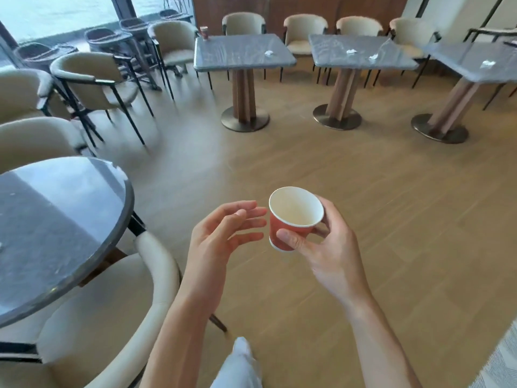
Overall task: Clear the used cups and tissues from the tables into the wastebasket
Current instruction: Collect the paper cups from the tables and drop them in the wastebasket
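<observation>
The right hand (321, 247) holds a red paper cup (293, 218) just below the middle of the view, thumb across the near side of the cup wall and fingers curled round the far side. The cup is tilted, its white inside facing the camera, and nothing shows in it. The left hand (223, 233) floats at the cup's nine o'clock, just beside it, fingers loosely spread and holding nothing; whether the fingertips touch the cup cannot be told.

At twelve o'clock from the cup stands a square table (223, 56), with a second red cup (204, 33) upright on its far left corner and a crumpled tissue (269, 53) near its right edge. At one o'clock a second square table (330, 56) carries two tissues (351, 51), the other (373, 57) near the first. At two o'clock a third table (458, 60) bears one more tissue (488, 63).

At nine o'clock lies a round dark table (56, 219), with a cream armchair (126, 303) drawn up at its near side. More cream chairs (92, 79) stand at ten o'clock by the window.
</observation>
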`<state>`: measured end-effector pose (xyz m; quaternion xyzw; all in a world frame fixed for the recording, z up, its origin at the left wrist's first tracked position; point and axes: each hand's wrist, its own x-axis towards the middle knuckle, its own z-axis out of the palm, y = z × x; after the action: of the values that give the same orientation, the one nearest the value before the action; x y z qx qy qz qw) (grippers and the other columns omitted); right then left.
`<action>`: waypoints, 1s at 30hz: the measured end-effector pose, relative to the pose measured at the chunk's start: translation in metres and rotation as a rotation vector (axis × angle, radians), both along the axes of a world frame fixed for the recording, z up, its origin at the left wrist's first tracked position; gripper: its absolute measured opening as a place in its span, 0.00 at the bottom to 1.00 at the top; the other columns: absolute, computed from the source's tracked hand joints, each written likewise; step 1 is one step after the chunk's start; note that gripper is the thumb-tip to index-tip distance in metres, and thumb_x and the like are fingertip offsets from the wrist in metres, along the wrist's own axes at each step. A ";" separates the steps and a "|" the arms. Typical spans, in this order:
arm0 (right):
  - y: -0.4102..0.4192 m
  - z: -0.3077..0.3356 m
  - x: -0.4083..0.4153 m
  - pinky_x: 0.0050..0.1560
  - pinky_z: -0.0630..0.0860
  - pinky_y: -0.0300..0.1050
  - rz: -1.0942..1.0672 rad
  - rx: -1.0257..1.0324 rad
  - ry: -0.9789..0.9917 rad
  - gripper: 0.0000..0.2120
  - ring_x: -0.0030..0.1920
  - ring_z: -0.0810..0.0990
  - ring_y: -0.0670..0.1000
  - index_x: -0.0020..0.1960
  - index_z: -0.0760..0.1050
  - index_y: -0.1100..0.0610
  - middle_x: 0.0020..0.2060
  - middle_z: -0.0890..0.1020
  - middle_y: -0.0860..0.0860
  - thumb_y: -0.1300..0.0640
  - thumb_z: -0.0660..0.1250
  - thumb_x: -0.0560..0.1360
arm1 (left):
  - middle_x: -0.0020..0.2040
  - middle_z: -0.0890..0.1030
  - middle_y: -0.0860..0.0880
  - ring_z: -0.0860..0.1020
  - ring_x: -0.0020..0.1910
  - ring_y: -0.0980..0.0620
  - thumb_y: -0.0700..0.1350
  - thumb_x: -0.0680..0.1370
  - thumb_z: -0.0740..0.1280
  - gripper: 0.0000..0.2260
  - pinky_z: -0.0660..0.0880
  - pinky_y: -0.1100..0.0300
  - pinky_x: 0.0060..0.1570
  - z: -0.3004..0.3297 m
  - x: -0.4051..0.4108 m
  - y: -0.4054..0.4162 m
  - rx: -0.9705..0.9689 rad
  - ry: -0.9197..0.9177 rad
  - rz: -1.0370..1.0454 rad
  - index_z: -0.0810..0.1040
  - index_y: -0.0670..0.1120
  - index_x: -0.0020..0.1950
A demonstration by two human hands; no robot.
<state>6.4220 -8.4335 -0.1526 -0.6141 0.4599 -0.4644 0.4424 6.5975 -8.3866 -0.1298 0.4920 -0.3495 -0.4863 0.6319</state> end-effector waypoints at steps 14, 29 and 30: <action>-0.320 -0.005 0.112 0.56 0.79 0.44 0.028 -0.034 0.056 0.34 0.55 0.83 0.45 0.66 0.76 0.46 0.55 0.84 0.38 0.40 0.82 0.63 | 0.53 0.86 0.39 0.84 0.55 0.39 0.45 0.76 0.64 0.14 0.81 0.48 0.54 -0.015 0.113 -0.321 0.004 0.031 0.047 0.83 0.39 0.56; -0.627 -0.021 0.195 0.56 0.80 0.46 0.051 -0.003 0.023 0.34 0.54 0.84 0.44 0.65 0.76 0.46 0.54 0.84 0.39 0.43 0.83 0.62 | 0.54 0.86 0.43 0.84 0.55 0.43 0.45 0.77 0.65 0.12 0.81 0.51 0.53 -0.019 0.183 -0.612 0.043 -0.110 0.068 0.83 0.41 0.56; -0.653 -0.023 0.202 0.56 0.80 0.45 0.069 -0.012 0.026 0.34 0.54 0.83 0.44 0.65 0.76 0.46 0.54 0.84 0.39 0.42 0.82 0.62 | 0.54 0.86 0.43 0.84 0.54 0.43 0.44 0.78 0.65 0.12 0.81 0.50 0.53 -0.020 0.188 -0.636 0.047 -0.119 0.074 0.83 0.41 0.56</action>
<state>6.6236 -9.0868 -0.1759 -0.6384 0.4412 -0.4436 0.4483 6.7857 -9.0229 -0.1495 0.5474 -0.3566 -0.4406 0.6157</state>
